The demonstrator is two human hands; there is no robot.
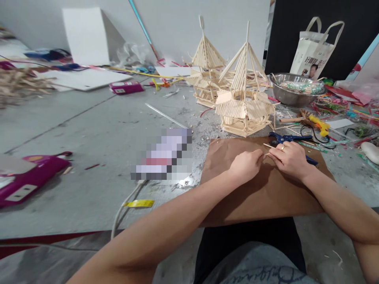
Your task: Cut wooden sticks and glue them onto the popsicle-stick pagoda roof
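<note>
My left hand (247, 163) and my right hand (291, 157) meet over a sheet of brown paper (231, 201), both with fingers pinched. A thin pale wooden stick (268, 146) juts leftward from the fingers of my right hand, which wears a ring. Another short pale piece shows between the two sets of fingertips, and my left fingers close on its near end; its full shape is hidden. Blue-handled pliers (287, 137) lie just behind and partly under my right hand. Beyond the paper stands a pagoda-like stick model (245, 108) with an open, partly slatted roof.
A second stick model (207, 59) stands behind. To the right are a metal bowl (296, 96), a yellow glue gun (319, 125) and scattered scraps. A blurred-out phone (162, 154), a clear glue stick (166, 115) and purple power strips (32, 177) lie leftward.
</note>
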